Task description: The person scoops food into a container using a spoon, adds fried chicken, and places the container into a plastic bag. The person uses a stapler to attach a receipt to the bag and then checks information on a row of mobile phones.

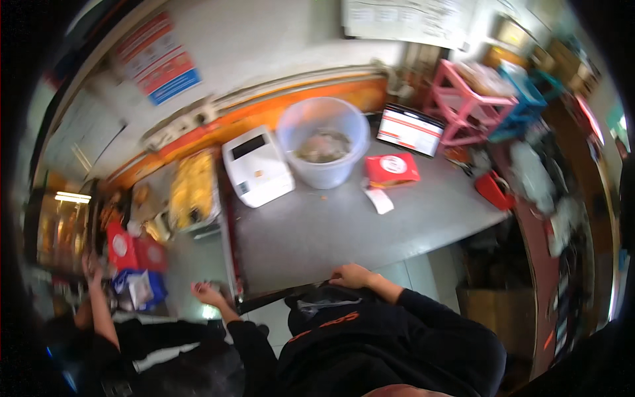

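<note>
My right hand [352, 275] rests at the front edge of the steel table [311, 245], its fingers loosely bent and nothing seen in them. My left hand [209, 293] hovers over the lower metal surface [192, 261] to the left. Its fingers are slightly curled and apart, and I see nothing held. Farther back on the steel table stand a white label printer [259, 169] and a clear plastic bucket [327, 175] with some greyish contents at the bottom. To their right lie a red box [392, 170] with a white round mark and a white paper slip [380, 200].
At the far left, a co-worker's hand [93, 270] reaches near red boxes [122, 246] and a blue packet [155, 288]. Yellow packets [192, 188] fill a tray. A tablet [410, 130], a pink rack [450, 99] and a red container [493, 192] stand at the right.
</note>
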The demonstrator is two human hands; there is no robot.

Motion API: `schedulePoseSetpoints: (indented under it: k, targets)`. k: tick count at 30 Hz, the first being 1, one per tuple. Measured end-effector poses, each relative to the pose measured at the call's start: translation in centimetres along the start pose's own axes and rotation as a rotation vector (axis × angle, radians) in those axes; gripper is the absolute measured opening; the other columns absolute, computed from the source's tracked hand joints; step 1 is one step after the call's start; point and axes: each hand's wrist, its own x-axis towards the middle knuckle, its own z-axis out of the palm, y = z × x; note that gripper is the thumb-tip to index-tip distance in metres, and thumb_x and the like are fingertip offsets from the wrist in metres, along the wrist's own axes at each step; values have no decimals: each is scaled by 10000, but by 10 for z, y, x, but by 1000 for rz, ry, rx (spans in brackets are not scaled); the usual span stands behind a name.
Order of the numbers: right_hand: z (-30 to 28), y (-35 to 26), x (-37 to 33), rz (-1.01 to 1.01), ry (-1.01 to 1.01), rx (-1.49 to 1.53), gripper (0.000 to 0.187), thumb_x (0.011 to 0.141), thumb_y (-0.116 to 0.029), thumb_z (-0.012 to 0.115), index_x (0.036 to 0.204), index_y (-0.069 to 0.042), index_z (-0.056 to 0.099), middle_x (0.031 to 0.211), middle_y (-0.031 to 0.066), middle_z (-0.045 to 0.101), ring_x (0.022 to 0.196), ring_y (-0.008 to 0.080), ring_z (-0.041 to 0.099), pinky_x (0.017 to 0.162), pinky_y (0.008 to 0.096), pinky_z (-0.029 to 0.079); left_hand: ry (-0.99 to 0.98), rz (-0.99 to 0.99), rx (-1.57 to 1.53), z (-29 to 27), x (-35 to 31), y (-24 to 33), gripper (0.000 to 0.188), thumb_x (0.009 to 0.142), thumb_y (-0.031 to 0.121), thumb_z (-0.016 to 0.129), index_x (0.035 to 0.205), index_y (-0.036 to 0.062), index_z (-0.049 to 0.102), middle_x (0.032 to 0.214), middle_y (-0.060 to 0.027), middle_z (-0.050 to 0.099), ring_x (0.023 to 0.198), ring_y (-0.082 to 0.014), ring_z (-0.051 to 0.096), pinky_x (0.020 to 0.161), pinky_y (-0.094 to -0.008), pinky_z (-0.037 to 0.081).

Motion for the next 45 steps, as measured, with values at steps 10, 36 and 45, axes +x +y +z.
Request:
schedulePoseSetpoints:
  k: [10,36,45]
  targets:
    - [21,10,-5,-5,35,105,292,771,-315,538,879,-51,597,811,126,609,751,258,584,678,334,445,105,79,46,26,-8,9,301,700,-63,448,980,36,493,722,-30,496,635,-95,469,550,-212,401]
    - [26,-4,20,-44,-125,34,281,783,-295,513,897,-51,591,843,144,595,808,279,565,709,341,424,-1913,100,-1481,30,-159,370,233,688,86,535,543,7,370,542,-122,335,541,-311,404,559,-413,350]
    - [26,-5,21,-84,-147,55,298,783,-306,501,897,-48,597,842,134,603,795,280,570,713,347,432,-1577,-72,-1468,40,-150,434,186,716,118,581,620,-17,496,637,-141,470,565,-269,466,536,-337,382]
